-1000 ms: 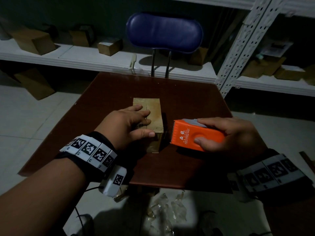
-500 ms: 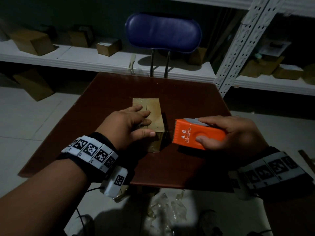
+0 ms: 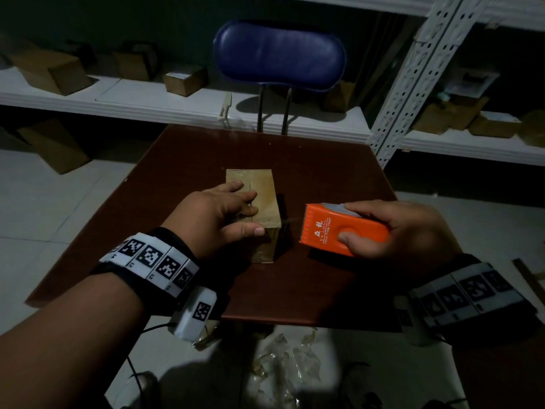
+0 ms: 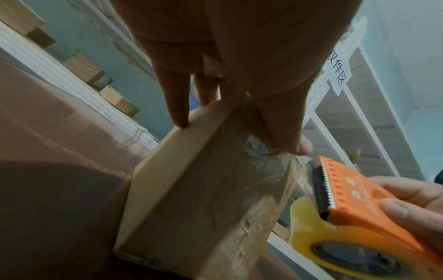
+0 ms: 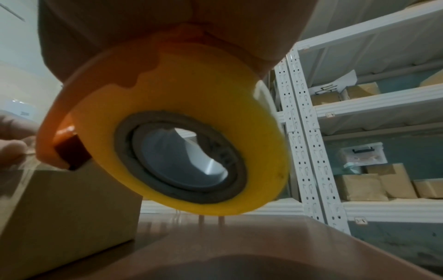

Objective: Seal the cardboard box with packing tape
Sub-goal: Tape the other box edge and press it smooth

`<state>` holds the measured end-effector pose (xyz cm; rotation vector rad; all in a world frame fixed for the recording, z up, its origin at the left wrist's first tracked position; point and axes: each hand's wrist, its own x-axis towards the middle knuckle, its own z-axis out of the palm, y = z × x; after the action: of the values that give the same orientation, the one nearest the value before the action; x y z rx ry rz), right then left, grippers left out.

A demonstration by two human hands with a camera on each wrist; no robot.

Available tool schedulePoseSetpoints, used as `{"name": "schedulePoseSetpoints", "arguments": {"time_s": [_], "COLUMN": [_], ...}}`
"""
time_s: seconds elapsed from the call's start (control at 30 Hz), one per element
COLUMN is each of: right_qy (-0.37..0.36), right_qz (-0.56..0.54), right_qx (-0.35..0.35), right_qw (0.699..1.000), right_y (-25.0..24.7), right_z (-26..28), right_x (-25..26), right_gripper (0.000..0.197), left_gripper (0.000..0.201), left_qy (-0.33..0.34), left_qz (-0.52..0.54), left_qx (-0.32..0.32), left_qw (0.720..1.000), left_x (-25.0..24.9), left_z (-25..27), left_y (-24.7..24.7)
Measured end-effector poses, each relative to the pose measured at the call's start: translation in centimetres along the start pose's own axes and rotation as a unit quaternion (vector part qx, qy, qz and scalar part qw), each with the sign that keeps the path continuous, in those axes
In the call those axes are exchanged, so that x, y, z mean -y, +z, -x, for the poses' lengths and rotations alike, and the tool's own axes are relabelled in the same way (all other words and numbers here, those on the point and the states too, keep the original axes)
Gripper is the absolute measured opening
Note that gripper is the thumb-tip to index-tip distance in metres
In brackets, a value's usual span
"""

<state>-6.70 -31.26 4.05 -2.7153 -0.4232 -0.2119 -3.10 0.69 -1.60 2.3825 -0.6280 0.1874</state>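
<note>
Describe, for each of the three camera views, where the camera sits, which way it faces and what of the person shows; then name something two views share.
Head: worn on the head, faces forward and down at the table; both forearms, left hand on the cardboard box, right hand gripping the tape dispenser.
Left wrist: looks along the left hand's fingers at the box.
Right wrist: looks up past the palm at the tape roll.
Shared: both wrist views show box and tape roll.

Both wrists: black bands w/ white marker-tag blocks, cable.
</note>
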Motion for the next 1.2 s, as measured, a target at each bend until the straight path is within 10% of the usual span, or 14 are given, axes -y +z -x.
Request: {"name": "schedulePoseSetpoints", "arguments": {"time_s": [1.2], "right_qy": [0.283], "right_qz": [0.214], "right_qx": [0.113], "right_qw": [0.928], "right_y": [1.1], "right_z": [-4.2], "right_x": [2.8], "right_gripper": [0.036], "left_gripper": [0.056], "left_qy": [-0.025], "left_qz": [0.009], "left_qx": [-0.003], "left_qw": [1.000], "left_x": [-1.0], "left_z": [-0.1], "left_y": [0.1]}}
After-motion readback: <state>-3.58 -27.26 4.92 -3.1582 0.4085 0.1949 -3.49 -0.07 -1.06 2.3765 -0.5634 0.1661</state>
